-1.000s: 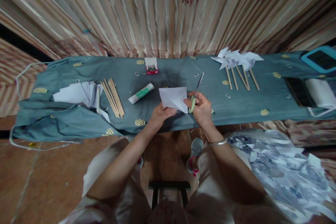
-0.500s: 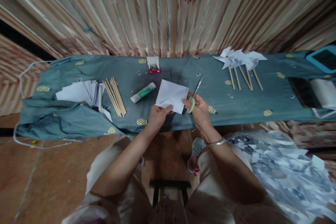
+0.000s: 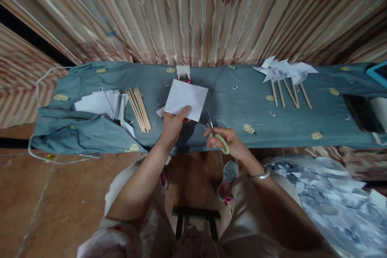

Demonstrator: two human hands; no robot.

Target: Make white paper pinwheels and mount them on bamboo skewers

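Note:
A square sheet of white paper is pinched at its lower left corner by my left hand, the thumb on top. A slit shows in the paper near the thumb. My right hand holds scissors with pale green handles, their blades pointing up and slightly apart from the paper's right corner. Behind the paper stands a small open box of metal pins, partly covered. The white end of a glue tube shows at the paper's left; the rest is hidden.
Several wooden sticks and a stack of white paper lie on the left of the cloth-covered table. Paper pinwheels on sticks lie at the back right, a dark phone beyond them. Paper scraps fill a bag below.
My left hand has moved the paper left and up, over the glue tube. My right hand with the scissors has drawn down, away from the paper.

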